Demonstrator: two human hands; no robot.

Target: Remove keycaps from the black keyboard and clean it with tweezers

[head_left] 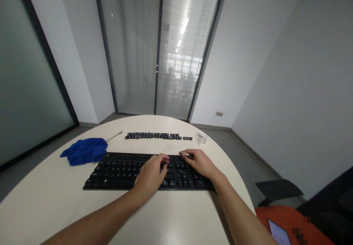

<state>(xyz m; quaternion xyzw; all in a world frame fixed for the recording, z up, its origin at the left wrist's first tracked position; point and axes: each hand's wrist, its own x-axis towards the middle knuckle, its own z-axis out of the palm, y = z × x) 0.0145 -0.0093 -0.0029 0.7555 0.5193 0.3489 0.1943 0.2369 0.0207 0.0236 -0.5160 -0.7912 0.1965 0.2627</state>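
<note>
A black keyboard (121, 169) lies across the round table in front of me. My left hand (151, 171) rests on its middle part, fingers bent and thumb apart from them, with nothing visible in the grip. Over the keyboard's upper right part is my right hand (200, 162), its thumb and fingers pinched around a small, shiny, light-coloured piece (185, 153) too small to name. Beyond the keyboard, several loose black keycaps (150, 135) stand in rows. The keys beneath both hands are partly hidden.
A crumpled blue cloth (86, 151) and a thin wooden-handled stick (114, 136) lie at the left. A clear plastic bag (201, 138) sits right of the keycaps on the pale table (176, 215). An orange chair (273, 215) with a phone (278, 233) stands at the right.
</note>
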